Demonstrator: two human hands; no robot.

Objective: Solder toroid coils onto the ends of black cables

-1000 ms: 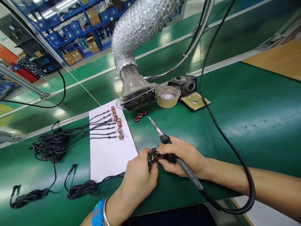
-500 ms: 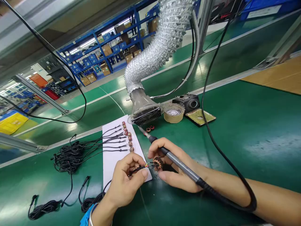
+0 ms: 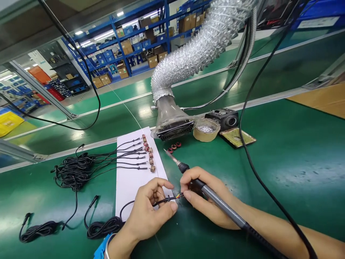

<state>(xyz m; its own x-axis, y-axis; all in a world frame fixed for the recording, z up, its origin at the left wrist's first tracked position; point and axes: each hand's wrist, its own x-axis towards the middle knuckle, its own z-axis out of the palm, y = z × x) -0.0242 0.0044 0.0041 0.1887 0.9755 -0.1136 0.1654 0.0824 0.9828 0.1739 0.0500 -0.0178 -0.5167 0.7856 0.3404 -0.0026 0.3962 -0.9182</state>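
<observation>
The left hand [image 3: 148, 212]'s fingers [image 3: 169, 209] are pinching a black cable [image 3: 163, 202], holding its stripped end [image 3: 179, 196] steady near the soldering iron [image 3: 221, 203] gripped in the right hand [image 3: 207, 196].

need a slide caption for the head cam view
Left hand holds a black cable's end beside the soldering iron in the right hand

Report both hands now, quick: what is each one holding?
Left hand: closed, pinching a thin black cable near its stripped, coloured wire end.
Right hand: closed around a slim dark grey soldering iron, metal tip pointing away.
</observation>
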